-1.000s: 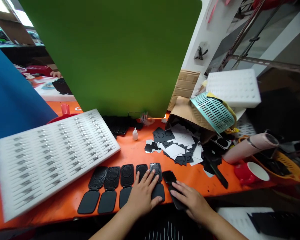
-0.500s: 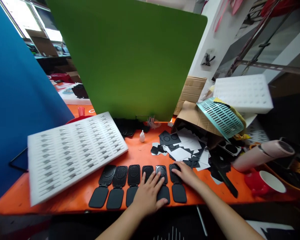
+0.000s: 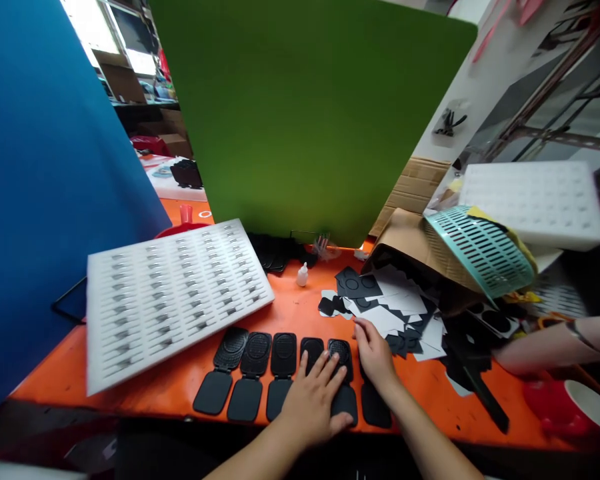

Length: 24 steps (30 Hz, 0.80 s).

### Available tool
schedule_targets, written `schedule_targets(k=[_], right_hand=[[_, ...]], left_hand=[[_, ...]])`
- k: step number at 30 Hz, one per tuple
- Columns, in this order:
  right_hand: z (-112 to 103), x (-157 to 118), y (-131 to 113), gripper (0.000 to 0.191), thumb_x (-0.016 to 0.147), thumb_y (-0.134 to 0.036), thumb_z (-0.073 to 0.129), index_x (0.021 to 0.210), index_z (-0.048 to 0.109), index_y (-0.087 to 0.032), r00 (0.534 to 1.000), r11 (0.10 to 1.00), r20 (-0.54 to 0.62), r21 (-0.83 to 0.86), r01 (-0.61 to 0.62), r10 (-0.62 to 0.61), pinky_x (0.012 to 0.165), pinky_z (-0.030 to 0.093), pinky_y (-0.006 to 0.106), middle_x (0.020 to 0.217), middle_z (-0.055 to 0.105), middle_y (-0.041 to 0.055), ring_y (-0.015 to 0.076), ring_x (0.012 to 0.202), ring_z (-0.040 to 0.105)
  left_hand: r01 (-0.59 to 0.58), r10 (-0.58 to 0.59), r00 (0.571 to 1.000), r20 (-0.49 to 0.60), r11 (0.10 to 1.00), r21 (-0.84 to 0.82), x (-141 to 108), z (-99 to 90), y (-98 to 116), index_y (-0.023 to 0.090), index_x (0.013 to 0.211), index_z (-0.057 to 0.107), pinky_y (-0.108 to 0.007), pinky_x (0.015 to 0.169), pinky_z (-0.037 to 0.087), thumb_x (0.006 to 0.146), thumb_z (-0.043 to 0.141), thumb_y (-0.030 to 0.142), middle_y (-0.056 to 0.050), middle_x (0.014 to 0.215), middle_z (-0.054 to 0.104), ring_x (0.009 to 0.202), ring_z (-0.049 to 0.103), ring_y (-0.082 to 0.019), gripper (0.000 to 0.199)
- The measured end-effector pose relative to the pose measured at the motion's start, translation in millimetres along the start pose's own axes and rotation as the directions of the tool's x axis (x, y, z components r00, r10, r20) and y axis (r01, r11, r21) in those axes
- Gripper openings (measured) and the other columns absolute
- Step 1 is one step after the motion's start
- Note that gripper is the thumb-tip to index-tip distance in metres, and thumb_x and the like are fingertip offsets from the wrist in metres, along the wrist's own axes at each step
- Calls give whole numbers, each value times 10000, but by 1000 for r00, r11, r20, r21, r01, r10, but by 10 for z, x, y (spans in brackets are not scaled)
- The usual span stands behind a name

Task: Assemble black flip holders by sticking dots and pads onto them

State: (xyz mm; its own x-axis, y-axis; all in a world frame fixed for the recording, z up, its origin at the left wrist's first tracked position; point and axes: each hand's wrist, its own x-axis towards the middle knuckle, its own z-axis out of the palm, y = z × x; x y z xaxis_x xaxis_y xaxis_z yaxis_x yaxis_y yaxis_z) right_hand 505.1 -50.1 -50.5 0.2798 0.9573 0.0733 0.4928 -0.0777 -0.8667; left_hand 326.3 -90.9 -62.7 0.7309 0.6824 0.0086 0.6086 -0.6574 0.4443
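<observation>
Several black hinged cases (image 3: 243, 400) lie unfolded in a row along the front edge of the orange table. Across two of them my left hand (image 3: 315, 397) rests palm down, its fingers spread. Over the rightmost case (image 3: 376, 405) is my right hand (image 3: 375, 350), thumb and forefinger together near the pile of black and white cut sheets (image 3: 395, 300); what they may hold is too small to make out. Some small black pieces on white backing (image 3: 326, 306) lie just beyond its fingertips. A small white bottle (image 3: 303, 274) stands farther back.
A white foam tray with rows of metal pieces (image 3: 177, 293) tilts at the left. Behind the table (image 3: 145, 393) rises a green board (image 3: 300, 120). At the right are a cardboard box (image 3: 405, 243), a teal basket (image 3: 485, 250), a pink bottle (image 3: 540, 347) and a red mug (image 3: 560, 407).
The view has shifted, so the table items sit farther right. My right hand has left the rightmost case's upper panel and its fingers have closed. My left hand stays spread on the cases.
</observation>
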Motion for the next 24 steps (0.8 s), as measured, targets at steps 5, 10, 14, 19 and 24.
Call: schedule_targets(k=[5,10,14,19,24], right_hand=[[808,753,-559,508,801,-580,344,1158,392,-222,850,550,462,654,-519,251,633,479,291,873,638,75,161,725,612],[1362,1199,-748,514,818,-627,179,1000,417,-209,750,330,583,674,-661,311,559,478,274,822,626,84,163,712,621],[1142,1137,-721,358,846,-528,300,843,451,-203,775,343,551,695,-632,310,398,372,169,644,583,10,83,449,503],[155,618,-409,237,776,-415,521,923,475,-234,856,443,459,733,-516,238,322,224,122,662,589,-31,23,341,324],[-630,98,175,244,693,-327,640,845,494,-203,867,464,154,793,-394,474,322,317,152,787,628,2,32,381,401]], left_hand=[[9,-9,1000,10,999,-33,11,-40,-5,282,1363,151,-570,1023,42,766,280,674,-38,1432,144,1306,108,-270,726],[-4,3,1000,-12,998,-62,-2,-82,-7,287,1368,91,-548,1035,19,750,324,677,-24,1430,165,1309,100,-247,767],[0,0,1000,4,998,-66,-6,-89,-4,272,1367,123,-548,1032,21,759,318,668,-42,1429,166,1309,98,-249,752],[23,-22,1000,23,999,-40,23,-39,-16,298,1352,191,-561,1023,31,766,307,663,-34,1430,159,1305,120,-262,700],[46,-47,999,21,998,37,99,-1,68,299,1339,234,-596,998,31,746,452,577,-40,1427,180,1293,143,-302,690]])
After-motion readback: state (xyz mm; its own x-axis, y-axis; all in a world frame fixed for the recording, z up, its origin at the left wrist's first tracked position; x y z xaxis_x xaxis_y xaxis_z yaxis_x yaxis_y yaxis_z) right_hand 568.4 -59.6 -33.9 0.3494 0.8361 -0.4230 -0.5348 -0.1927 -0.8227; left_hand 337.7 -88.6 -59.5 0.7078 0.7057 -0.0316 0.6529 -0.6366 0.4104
